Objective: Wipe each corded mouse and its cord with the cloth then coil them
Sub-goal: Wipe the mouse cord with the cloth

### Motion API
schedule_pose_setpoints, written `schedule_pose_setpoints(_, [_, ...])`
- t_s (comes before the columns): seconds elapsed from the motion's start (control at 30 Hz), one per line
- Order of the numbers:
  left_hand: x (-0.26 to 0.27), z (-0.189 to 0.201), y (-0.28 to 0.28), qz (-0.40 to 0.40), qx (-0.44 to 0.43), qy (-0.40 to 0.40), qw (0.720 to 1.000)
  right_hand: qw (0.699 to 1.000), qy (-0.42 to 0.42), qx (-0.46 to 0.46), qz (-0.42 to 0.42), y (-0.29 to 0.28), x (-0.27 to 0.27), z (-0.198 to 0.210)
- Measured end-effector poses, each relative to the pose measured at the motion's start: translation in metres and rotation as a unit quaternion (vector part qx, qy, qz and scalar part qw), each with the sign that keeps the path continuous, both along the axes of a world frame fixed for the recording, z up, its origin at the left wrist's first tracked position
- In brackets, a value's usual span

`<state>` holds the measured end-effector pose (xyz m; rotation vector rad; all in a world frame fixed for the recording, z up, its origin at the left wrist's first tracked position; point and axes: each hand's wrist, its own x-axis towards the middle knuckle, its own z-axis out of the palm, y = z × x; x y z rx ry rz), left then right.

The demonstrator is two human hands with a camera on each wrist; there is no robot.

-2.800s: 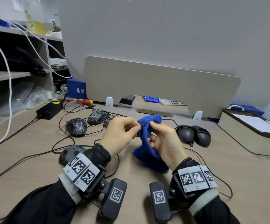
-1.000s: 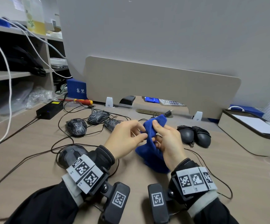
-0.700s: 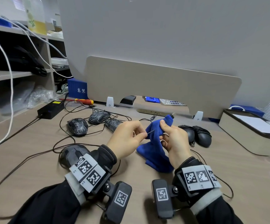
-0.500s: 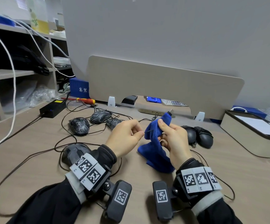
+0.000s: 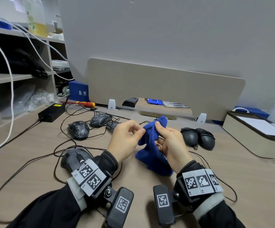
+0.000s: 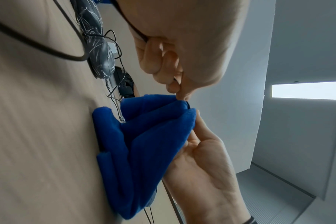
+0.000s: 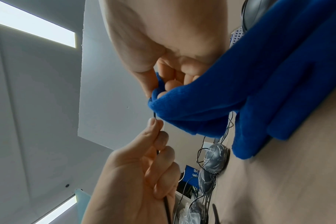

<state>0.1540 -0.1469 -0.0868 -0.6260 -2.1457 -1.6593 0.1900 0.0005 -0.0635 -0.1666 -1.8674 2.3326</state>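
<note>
My left hand [image 5: 125,142] pinches thin cord [image 7: 155,114]; right hand [image 5: 171,143] pinches blue cloth [image 5: 151,155] folded round it, above desk centre. Cord light, limp, slippery: grip close beside cloth. Cloth soft, grippy.

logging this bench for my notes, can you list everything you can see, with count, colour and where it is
cloth: 1, blue, desk centre, top pinched by right hand
cord: 1, black, runs from left hand into cloth
patterned mice: 3, grey with white lines, left rear
plain mice: 2, black, cords wrapped, right of cloth
large mouse: 1, black, behind left wrist
power brick: 1, black, far left
screwdriver: 1, red and yellow, by divider
divider: 1, beige, rear
tray: 1, beige, right edge
left hand: pinches cord
right hand: grips cloth
</note>
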Motion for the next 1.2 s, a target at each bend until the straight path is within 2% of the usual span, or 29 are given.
schedule_pose_setpoints(0.17, [0.000,0.002,-0.002,0.038,0.043,0.015,0.998,0.988,-0.015,-0.152,-0.005,0.007,-0.001,0.002])
schedule_pose_setpoints(0.37, [0.002,0.002,-0.002,0.021,0.054,0.035,0.998,0.975,0.003,-0.220,0.030,0.005,0.002,0.007])
schedule_pose_setpoints(0.47, [0.006,0.004,-0.001,-0.005,0.060,0.046,0.997,0.978,0.008,-0.206,0.039,0.003,0.000,0.006])
schedule_pose_setpoints(0.57, [0.011,0.006,0.001,-0.058,0.045,0.021,0.997,0.981,0.020,-0.187,0.055,0.003,0.001,0.005])
schedule_pose_setpoints(0.73, [0.008,0.002,-0.002,-0.074,-0.004,0.000,0.997,0.986,0.029,-0.155,0.058,0.006,0.001,0.007])
schedule_pose_setpoints(0.93, [0.014,0.005,0.001,-0.144,-0.009,-0.055,0.988,0.999,0.041,-0.015,0.017,0.000,-0.002,-0.001])
schedule_pose_setpoints(1.07, [0.010,0.002,0.003,-0.128,-0.059,-0.046,0.989,0.998,0.062,0.009,0.018,-0.001,-0.002,-0.003])
schedule_pose_setpoints(1.2, [0.010,0.000,0.004,-0.060,-0.083,-0.004,0.995,0.995,0.089,0.040,0.000,-0.002,0.002,-0.003])
